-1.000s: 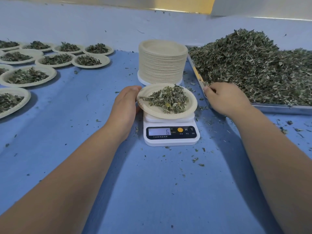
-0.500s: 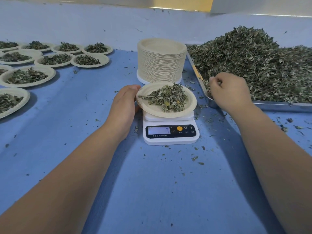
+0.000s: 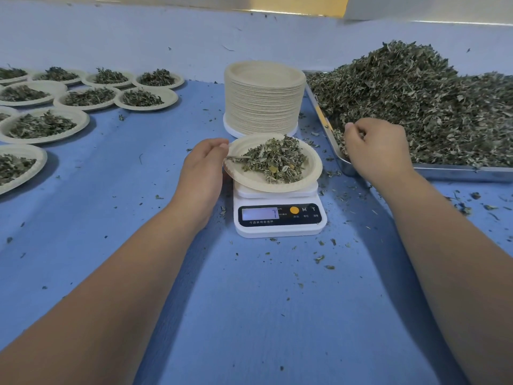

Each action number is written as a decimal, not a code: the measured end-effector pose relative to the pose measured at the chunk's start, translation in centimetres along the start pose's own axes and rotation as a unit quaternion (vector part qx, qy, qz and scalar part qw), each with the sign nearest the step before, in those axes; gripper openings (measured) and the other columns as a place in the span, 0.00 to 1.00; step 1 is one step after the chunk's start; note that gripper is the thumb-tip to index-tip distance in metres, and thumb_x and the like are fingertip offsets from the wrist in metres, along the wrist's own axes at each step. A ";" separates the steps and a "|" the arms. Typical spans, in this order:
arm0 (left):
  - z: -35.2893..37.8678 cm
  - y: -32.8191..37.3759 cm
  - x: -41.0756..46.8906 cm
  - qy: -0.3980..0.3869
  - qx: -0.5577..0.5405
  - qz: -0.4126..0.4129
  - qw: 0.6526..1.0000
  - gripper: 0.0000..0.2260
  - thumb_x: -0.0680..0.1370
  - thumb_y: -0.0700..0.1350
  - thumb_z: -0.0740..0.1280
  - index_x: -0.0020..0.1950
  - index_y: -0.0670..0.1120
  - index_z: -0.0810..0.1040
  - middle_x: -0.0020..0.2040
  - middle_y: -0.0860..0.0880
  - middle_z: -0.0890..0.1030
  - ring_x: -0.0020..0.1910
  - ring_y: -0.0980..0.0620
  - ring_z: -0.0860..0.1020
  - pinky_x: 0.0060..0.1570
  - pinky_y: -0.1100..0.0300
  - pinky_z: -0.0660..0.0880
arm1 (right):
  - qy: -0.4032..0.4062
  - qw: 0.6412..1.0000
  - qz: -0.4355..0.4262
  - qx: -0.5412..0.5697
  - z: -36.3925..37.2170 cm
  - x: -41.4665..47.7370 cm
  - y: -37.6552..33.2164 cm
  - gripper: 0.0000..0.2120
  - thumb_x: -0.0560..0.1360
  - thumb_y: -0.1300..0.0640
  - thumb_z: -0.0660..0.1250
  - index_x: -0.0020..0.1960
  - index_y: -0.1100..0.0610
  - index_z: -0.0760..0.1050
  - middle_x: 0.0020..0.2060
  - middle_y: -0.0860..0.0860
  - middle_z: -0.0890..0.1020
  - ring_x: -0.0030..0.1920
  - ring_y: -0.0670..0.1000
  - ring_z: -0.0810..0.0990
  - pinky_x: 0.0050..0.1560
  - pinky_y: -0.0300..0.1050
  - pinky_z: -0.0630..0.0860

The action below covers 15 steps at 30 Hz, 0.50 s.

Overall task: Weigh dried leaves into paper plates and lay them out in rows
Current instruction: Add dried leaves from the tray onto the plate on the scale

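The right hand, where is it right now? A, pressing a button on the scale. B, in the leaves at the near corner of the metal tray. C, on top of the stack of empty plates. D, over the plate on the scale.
B: the right hand has its fingers curled into the dried leaves at the near corner of the metal tray, apart from the plate, the scale and the plate stack.

We'd call this a small herb-packing workroom: a metal tray (image 3: pixel 458 172) heaped with dried leaves (image 3: pixel 416 101) at right, a kitchen scale (image 3: pixel 277 229) mid-frame, filled paper plates (image 3: pixel 83 121) in rows upper left, a blue table (image 3: pixel 249 315).
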<state>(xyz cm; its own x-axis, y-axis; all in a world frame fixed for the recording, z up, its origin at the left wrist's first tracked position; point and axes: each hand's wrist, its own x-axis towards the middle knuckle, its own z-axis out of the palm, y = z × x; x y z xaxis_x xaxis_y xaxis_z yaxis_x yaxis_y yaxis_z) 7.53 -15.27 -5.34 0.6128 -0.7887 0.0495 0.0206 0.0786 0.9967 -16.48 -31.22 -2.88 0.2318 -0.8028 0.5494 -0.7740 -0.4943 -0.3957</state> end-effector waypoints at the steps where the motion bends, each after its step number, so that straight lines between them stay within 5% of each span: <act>1: -0.1 0.1 -0.1 0.021 0.010 0.010 1.000 0.09 0.77 0.50 0.63 0.53 0.52 0.81 0.56 0.49 0.83 0.57 0.50 0.82 0.64 0.47 0.78 | 0.003 1.000 -0.002 0.000 0.0 0.0 0.0 0.22 0.83 0.51 0.57 0.33 0.60 0.64 0.25 0.55 0.68 0.27 0.54 0.64 0.29 0.46 0.57; 9: -0.7 0.1 0.3 0.095 0.053 0.046 0.993 0.06 0.81 0.43 0.61 0.50 0.49 0.77 0.50 0.48 0.84 0.38 0.53 0.84 0.41 0.57 0.83 | 0.021 1.000 -0.010 -0.010 0.1 0.1 -0.2 0.22 0.84 0.52 0.56 0.32 0.56 0.62 0.26 0.54 0.68 0.27 0.53 0.66 0.28 0.44 0.57; 15: -0.7 0.1 0.0 0.062 0.092 0.044 0.993 0.05 0.79 0.45 0.62 0.49 0.51 0.78 0.40 0.54 0.84 0.29 0.54 0.81 0.39 0.53 0.81 | -0.056 0.997 0.003 -0.061 0.4 0.1 -0.4 0.18 0.83 0.46 0.54 0.43 0.58 0.72 0.33 0.54 0.75 0.35 0.58 0.73 0.37 0.49 0.67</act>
<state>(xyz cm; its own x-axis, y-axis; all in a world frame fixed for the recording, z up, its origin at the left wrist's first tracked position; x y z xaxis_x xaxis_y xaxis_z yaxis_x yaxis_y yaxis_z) 8.08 -14.84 -5.24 0.6985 -0.7020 0.1392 -0.1750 0.0211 0.9843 -15.98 -31.21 -2.98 0.2863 -0.8413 0.4585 -0.8400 -0.4506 -0.3022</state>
